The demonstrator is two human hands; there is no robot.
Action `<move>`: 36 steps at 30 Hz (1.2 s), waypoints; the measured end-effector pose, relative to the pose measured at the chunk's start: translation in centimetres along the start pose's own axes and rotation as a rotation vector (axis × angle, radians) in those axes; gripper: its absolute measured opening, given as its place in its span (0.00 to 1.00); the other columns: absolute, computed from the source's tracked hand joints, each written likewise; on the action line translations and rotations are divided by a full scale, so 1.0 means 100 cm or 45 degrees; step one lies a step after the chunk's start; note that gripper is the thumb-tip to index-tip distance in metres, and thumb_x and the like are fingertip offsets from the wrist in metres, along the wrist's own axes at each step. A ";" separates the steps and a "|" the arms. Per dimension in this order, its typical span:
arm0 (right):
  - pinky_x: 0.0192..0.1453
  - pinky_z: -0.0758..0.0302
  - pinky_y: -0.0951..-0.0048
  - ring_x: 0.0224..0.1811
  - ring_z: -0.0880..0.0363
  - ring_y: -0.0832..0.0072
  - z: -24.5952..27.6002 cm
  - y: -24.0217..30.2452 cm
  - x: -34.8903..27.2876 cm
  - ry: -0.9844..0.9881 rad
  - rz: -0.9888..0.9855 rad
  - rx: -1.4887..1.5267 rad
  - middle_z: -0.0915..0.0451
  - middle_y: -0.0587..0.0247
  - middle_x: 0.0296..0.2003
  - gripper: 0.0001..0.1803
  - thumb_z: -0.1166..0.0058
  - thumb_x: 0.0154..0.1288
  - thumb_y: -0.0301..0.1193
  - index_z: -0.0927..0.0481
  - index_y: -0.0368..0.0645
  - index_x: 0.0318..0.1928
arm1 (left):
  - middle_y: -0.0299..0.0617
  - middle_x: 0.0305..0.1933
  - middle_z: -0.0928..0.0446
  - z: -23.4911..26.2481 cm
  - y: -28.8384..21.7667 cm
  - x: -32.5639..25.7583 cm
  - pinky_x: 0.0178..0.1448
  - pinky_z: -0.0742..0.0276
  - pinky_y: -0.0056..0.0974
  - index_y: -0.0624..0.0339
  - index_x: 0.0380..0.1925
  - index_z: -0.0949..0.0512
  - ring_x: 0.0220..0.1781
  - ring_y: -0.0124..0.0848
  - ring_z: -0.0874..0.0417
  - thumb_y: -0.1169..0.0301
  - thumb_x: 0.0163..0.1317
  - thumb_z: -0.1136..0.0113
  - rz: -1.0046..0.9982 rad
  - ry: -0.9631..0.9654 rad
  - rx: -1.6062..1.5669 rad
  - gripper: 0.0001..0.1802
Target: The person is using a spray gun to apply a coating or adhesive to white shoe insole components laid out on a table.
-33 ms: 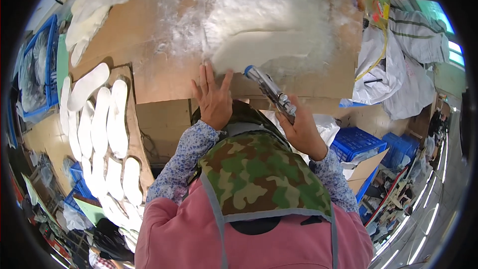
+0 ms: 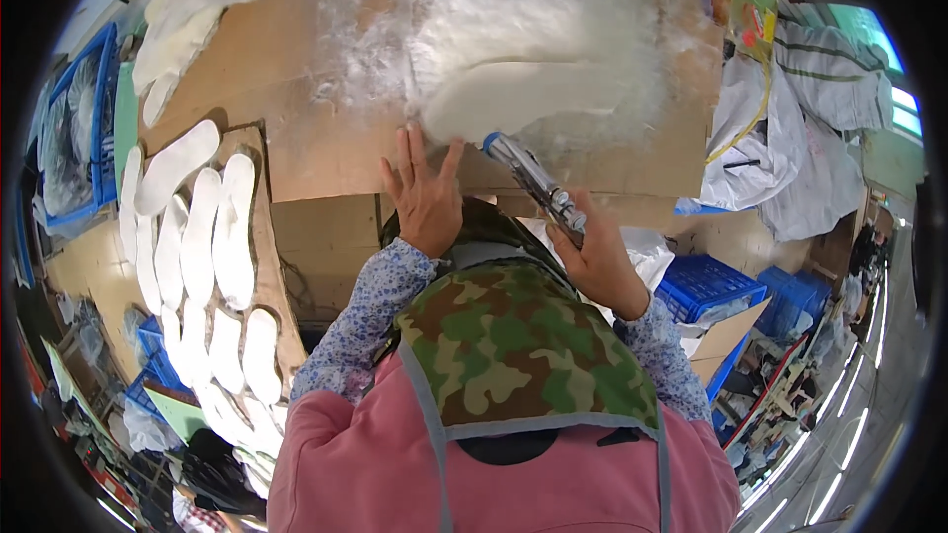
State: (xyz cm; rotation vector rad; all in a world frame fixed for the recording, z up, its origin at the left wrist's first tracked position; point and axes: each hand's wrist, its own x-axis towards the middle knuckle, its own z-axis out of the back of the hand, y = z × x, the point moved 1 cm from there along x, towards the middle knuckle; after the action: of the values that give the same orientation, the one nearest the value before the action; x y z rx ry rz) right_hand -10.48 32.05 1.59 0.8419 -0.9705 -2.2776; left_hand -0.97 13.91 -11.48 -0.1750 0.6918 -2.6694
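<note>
A cream insole-shaped piece (image 2: 523, 97) lies flat on a cardboard sheet (image 2: 336, 163) coated with whitish residue. My left hand (image 2: 427, 195) rests at the cardboard's near edge with fingers spread, the fingertips close to the insole's left end; whether they touch it I cannot tell. Wrapped around a silvery spray gun (image 2: 533, 178) with a blue tip is my right hand (image 2: 598, 262). The gun's tip points up and left, beside the insole's near edge. My palm hides its grip.
White insoles (image 2: 200, 237) cover a board on the left, and more pale pieces (image 2: 178, 30) are piled at the far left. White plastic sacks (image 2: 755, 128) and a yellow hose (image 2: 748, 126) hang at the right. Blue crates (image 2: 706, 281) stand below on the right.
</note>
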 end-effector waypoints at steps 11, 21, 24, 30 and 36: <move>0.52 0.28 0.58 0.50 0.25 0.43 0.004 -0.005 0.000 -0.057 0.005 0.108 0.24 0.40 0.46 0.21 0.49 0.63 0.21 0.33 0.37 0.57 | 0.59 0.75 0.52 -0.001 0.001 -0.009 0.72 0.60 0.66 0.44 0.65 0.32 0.77 0.56 0.53 0.76 0.58 0.47 0.047 -0.032 -0.010 0.32; 0.40 0.26 0.62 0.37 0.21 0.50 0.013 -0.023 -0.008 -0.310 0.093 0.165 0.22 0.46 0.34 0.19 0.48 0.65 0.23 0.32 0.37 0.56 | 0.52 0.56 0.30 -0.001 0.011 0.014 0.58 0.35 0.49 0.58 0.52 0.28 0.57 0.47 0.29 0.80 0.57 0.47 0.225 -0.247 -0.602 0.20; 0.44 0.26 0.61 0.41 0.21 0.49 0.015 -0.022 -0.013 -0.221 -0.015 -0.077 0.22 0.44 0.38 0.20 0.48 0.64 0.23 0.33 0.37 0.56 | 0.47 0.48 0.28 -0.009 0.017 0.026 0.49 0.29 0.38 0.61 0.53 0.31 0.47 0.37 0.26 0.82 0.59 0.48 0.338 -0.294 -0.939 0.20; 0.52 0.28 0.57 0.49 0.25 0.44 0.007 -0.012 -0.013 -0.013 0.167 0.083 0.24 0.42 0.46 0.22 0.48 0.61 0.21 0.33 0.37 0.56 | 0.44 0.43 0.28 -0.018 0.026 0.044 0.45 0.27 0.34 0.65 0.56 0.35 0.41 0.31 0.26 0.82 0.60 0.48 0.413 -0.298 -0.905 0.22; 0.49 0.28 0.57 0.47 0.25 0.43 0.019 -0.025 -0.017 -0.195 0.101 0.024 0.24 0.42 0.45 0.22 0.49 0.62 0.21 0.34 0.38 0.57 | 0.46 0.42 0.28 -0.022 0.030 0.050 0.44 0.26 0.35 0.65 0.56 0.35 0.41 0.32 0.25 0.83 0.58 0.47 0.416 -0.283 -0.791 0.24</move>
State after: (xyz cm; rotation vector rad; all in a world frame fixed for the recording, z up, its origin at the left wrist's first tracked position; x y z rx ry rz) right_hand -11.17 35.52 1.30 0.6318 -1.0745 -2.2944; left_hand -5.05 10.59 -14.76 -0.4668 1.3235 -2.0190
